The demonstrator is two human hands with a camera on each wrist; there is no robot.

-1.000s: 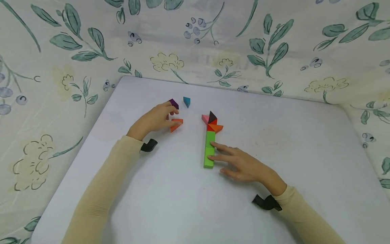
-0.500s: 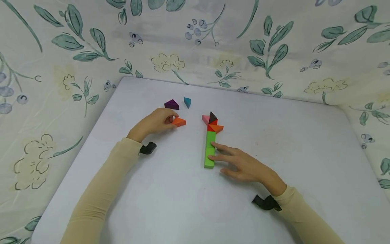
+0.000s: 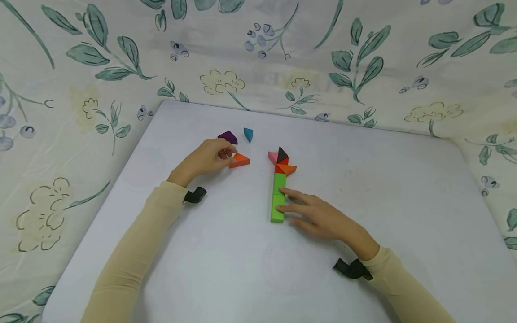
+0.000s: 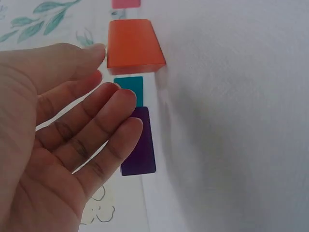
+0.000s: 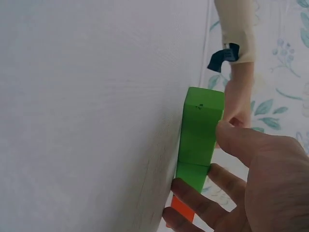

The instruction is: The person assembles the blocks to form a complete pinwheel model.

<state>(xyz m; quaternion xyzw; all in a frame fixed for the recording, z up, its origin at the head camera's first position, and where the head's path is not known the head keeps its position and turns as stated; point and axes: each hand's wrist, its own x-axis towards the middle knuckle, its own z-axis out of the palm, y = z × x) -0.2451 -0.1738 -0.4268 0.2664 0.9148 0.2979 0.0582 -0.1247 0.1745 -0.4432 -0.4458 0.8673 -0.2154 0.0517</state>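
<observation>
Head view: the left hand (image 3: 208,157), fingers loosely bent, has its thumb tip at the left side of an orange wedge-shaped block (image 3: 241,161) on the white tabletop (image 3: 242,260), while the right hand (image 3: 325,217), fingers spread, rests two fingertips on two light-green rectangular blocks (image 3: 279,181) set end to end. Left wrist: orange block just beyond the thumb tip, contact unclear, thumb apart from the fingers, a purple triangular block (image 4: 145,152) partly behind them. Right wrist: digits separated, one fingertip at the green blocks' seam.
</observation>
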